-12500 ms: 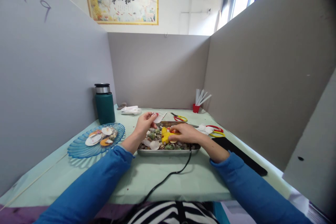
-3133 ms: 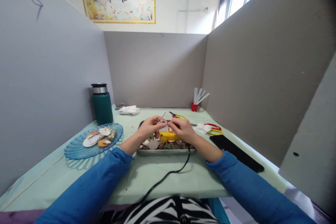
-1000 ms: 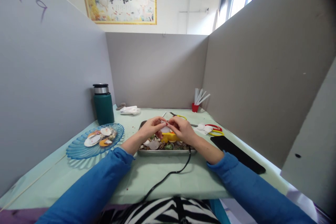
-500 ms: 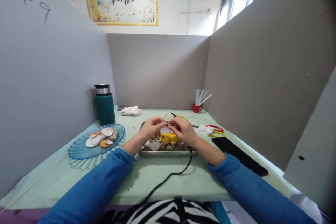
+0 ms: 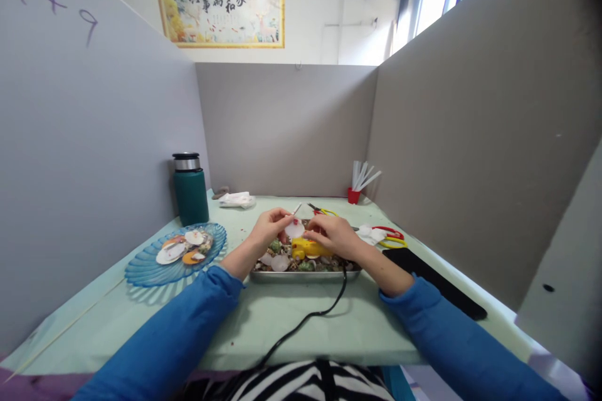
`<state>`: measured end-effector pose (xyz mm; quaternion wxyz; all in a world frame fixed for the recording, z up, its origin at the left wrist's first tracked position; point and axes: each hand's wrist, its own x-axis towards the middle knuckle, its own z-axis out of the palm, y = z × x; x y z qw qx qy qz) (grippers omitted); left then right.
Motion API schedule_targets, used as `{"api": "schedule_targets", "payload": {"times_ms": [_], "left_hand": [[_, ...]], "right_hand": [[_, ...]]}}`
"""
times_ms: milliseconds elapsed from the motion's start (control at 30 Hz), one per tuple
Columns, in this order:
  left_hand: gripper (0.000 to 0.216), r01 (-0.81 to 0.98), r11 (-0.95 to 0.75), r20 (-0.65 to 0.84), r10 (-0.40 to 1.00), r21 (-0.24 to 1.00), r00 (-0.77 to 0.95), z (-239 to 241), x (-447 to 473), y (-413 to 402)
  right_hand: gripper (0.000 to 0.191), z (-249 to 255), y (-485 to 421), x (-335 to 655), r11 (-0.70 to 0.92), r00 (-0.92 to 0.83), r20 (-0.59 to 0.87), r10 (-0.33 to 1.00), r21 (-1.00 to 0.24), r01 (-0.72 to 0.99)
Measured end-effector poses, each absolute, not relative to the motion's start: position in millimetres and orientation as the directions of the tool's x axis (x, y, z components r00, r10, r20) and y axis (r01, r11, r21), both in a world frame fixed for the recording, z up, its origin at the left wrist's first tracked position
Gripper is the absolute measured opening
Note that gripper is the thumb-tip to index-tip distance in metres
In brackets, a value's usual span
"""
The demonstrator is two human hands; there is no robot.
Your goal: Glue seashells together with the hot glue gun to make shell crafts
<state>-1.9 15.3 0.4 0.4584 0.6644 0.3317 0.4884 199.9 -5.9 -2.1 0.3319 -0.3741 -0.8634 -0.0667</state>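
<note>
Above the tray, my left hand (image 5: 271,226) pinches a pale scallop shell (image 5: 295,230) with red bits on its upper part. A thin white stick (image 5: 296,208) juts up beside those fingertips. Just right of the shell is my right hand (image 5: 335,235), its fingers curved and apart, with nothing visible between them. Directly below it lies a yellow glue gun (image 5: 308,249) with a black cord (image 5: 305,315). The gun rests across a metal tray (image 5: 303,276) filled with small shells and green pieces. My right palm hides part of the tray's contents.
At left, a blue fluted plate (image 5: 141,265) carries several shells, with a green bottle (image 5: 190,197) behind. Pliers (image 5: 322,209), red-and-yellow-handled scissors (image 5: 392,238), white tissue (image 5: 371,235) and a black slab (image 5: 433,282) lie at right. A red cup (image 5: 353,196) holds white sticks. Grey partitions surround the table.
My right hand has parted from my left fingertips and shifted right, over the glue gun. The shell in my left hand now shows more fully. The whole view has shifted slightly.
</note>
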Motion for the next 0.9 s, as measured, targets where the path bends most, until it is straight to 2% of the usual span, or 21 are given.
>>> {"api": "schedule_targets", "payload": {"times_ms": [133, 200, 400, 567, 700, 900], "left_hand": [[0.033, -0.043, -0.325, 0.328, 0.927, 0.945, 0.180, -1, -3, 19], [0.032, -0.060, -0.323, 0.329, 0.929, 0.944, 0.171, 0, -3, 18], [0.033, -0.106, -0.315, 0.326, 0.939, 0.943, 0.108, 0, -3, 20], [0.034, -0.131, -0.324, 0.333, 0.942, 0.937, 0.051, 1, -6, 22], [0.033, -0.121, -0.323, 0.331, 0.942, 0.939, 0.054, 2, -5, 20], [0.032, -0.095, -0.303, 0.310, 0.947, 0.948, 0.083, 1, -4, 18]], "right_hand": [[0.034, 1, -6, 208, 0.590, -0.548, 0.340, 0.764, -0.024, 0.807], [0.036, 0, -7, 209, 0.563, -0.546, 0.273, 0.792, 0.019, 0.826], [0.032, 9, -8, 212, 0.561, -0.529, 0.342, 0.776, 0.007, 0.828], [0.034, 10, -1, 220, 0.330, -0.329, 0.484, 0.811, 0.086, 0.940], [0.036, 5, 5, 223, 0.212, -0.267, 0.439, 0.858, 0.170, 0.962], [0.051, 5, 5, 224, 0.245, -0.283, 0.325, 0.902, 0.154, 0.957]]}}
